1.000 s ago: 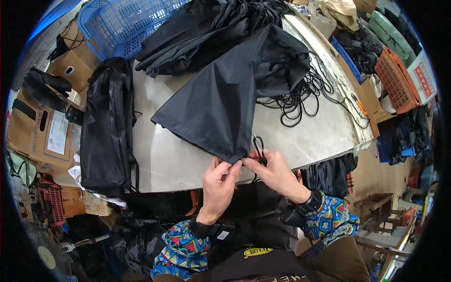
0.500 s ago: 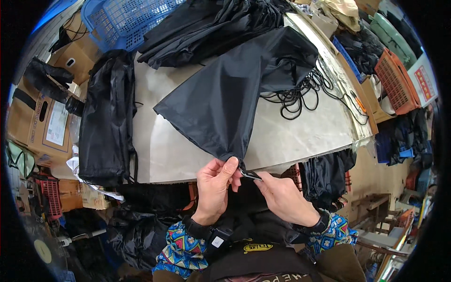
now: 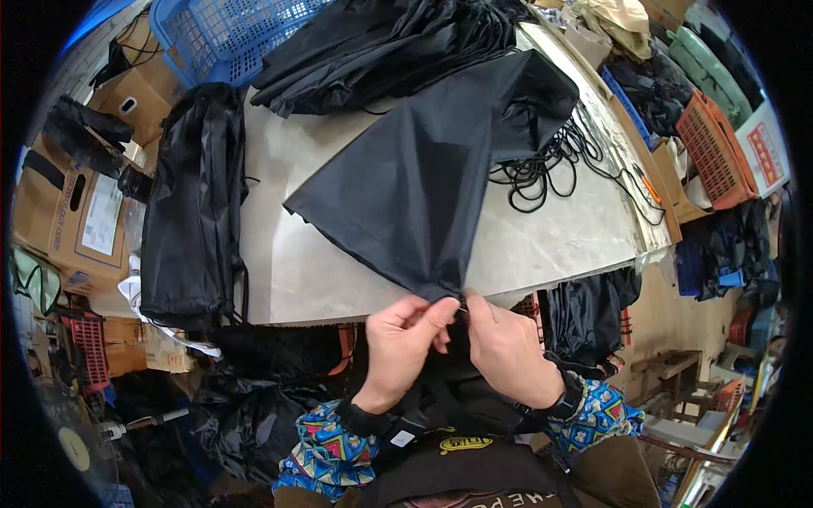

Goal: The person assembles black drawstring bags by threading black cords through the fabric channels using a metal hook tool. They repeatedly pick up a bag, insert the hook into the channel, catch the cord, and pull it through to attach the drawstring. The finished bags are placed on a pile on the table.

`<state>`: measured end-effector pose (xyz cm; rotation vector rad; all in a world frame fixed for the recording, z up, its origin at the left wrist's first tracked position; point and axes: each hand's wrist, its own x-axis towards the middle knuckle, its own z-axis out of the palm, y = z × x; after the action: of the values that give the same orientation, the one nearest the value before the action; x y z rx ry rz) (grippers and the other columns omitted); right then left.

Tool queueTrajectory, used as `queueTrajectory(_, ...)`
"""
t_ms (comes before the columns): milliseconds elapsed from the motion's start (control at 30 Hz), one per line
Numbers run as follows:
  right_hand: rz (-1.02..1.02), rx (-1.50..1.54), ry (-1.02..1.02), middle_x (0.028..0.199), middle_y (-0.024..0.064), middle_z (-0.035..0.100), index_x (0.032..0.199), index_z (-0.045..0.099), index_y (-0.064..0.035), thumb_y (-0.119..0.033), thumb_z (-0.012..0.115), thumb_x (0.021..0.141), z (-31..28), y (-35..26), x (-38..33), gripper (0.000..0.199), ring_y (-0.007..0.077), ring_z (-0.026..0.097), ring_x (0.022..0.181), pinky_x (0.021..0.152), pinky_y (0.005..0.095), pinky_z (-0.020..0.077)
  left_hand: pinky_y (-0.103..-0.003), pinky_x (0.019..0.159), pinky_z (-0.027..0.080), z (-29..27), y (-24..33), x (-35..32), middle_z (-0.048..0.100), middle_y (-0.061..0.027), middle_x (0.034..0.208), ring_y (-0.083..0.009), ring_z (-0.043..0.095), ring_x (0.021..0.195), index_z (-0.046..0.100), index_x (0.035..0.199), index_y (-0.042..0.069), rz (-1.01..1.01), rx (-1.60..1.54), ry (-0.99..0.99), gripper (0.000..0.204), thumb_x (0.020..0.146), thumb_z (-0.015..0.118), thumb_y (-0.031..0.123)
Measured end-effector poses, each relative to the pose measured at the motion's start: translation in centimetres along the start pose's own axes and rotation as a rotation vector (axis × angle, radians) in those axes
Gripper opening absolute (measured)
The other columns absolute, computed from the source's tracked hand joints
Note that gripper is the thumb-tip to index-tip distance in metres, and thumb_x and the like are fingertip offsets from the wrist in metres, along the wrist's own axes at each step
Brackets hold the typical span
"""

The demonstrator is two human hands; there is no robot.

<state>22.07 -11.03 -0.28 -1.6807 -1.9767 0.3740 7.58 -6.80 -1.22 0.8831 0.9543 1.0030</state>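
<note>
Black fabric panel (image 3: 415,182) is lying at 12 o'clock, cord tangle (image 3: 529,190) at 1. Left hand (image 3: 396,349) is pinching the panel's near corner. Right hand (image 3: 511,354), previously apart with a loop, is now meeting it; both are working one spot. Cannot tell right's grip.

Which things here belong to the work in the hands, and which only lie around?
In the work, apparently:
black fabric, pinched by the left hand, right hand close beside
black cord tangle, probably

Likely just lying about:
blue basket
orange basket
cardboard box
</note>
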Motion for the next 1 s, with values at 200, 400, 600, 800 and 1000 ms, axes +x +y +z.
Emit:
queueTrajectory(200, -0.100, 0.224, -0.050, 0.088, 0.0195, 0.063, 0.108, 0.056, 0.0019, -0.008, 0.060, 0.085, -0.9, 1.0, 0.7, 0.025, 0.0343, 0.063, 0.078, 0.064, 0.0393, 0.0501, -0.020, 0.044, 0.039, -1.5, 1.8, 1.6, 0.055, 0.0002, 0.059, -0.0056, 0.047, 0.047, 0.062, 0.080, 0.003, 0.101, -0.001, 0.209, 0.014, 0.089, 0.063, 0.014)
queueTrajectory(400, -0.258, 0.242, -0.086, 0.085, 0.0170, 0.062, 0.092, 0.061, -0.0004, -0.011, 0.056, 0.082, 0.5, 3.8, 2.1, 0.015, 0.0336, 0.062, 0.083, 0.070, 0.0397, 0.0512, -0.019, 0.040, 0.032, -3.6, 1.9, 2.3, 0.044, 0.0039, 0.060, -0.0038, 0.040, 0.048, 0.046, 0.076, 0.011, 0.078, 0.136, 0.265, 0.021, 0.093, 0.058, 0.018)
queueTrajectory(600, -0.155, 0.477, 0.086, 0.068, 0.0213, 0.059, 0.075, 0.060, 0.0021, -0.013, 0.058, 0.078, 1.5, 2.9, 2.4, 0.016, 0.0395, 0.061, 0.068, 0.059, 0.0455, 0.0480, -0.046, 0.082, 0.047, -8.4, 0.8, 6.3, 0.058, -0.0238, 0.110, -0.0374, 0.059, 0.092, 0.054, 0.119, -0.004, 0.128, 0.782, 0.282, 0.048, 0.093, 0.049, 0.035)
queueTrajectory(800, -0.291, 0.431, 0.129, 0.079, 0.0156, 0.058, 0.084, 0.056, -0.0005, -0.010, 0.054, 0.083, 1.8, 3.7, 0.2, 0.010, 0.0354, 0.059, 0.075, 0.062, 0.0422, 0.0467, -0.025, 0.048, 0.037, -6.0, 3.1, 4.8, 0.046, -0.0038, 0.067, -0.0142, 0.042, 0.054, 0.050, 0.083, 0.004, 0.339, 0.555, 0.347, 0.024, 0.093, 0.053, 0.026)
queueTrajectory(1000, -0.154, 0.677, 0.164, 0.068, 0.0261, 0.055, 0.071, 0.057, 0.0032, -0.005, 0.052, 0.079, 0.7, 4.0, 1.0, 0.012, 0.0439, 0.057, 0.069, 0.060, 0.0448, 0.0445, -0.020, 0.036, 0.027, 0.5, 0.6, 2.9, 0.046, 0.0024, 0.053, -0.0049, 0.039, 0.040, 0.050, 0.072, 0.010, 0.132, 0.065, 0.205, 0.031, 0.095, 0.054, 0.030)
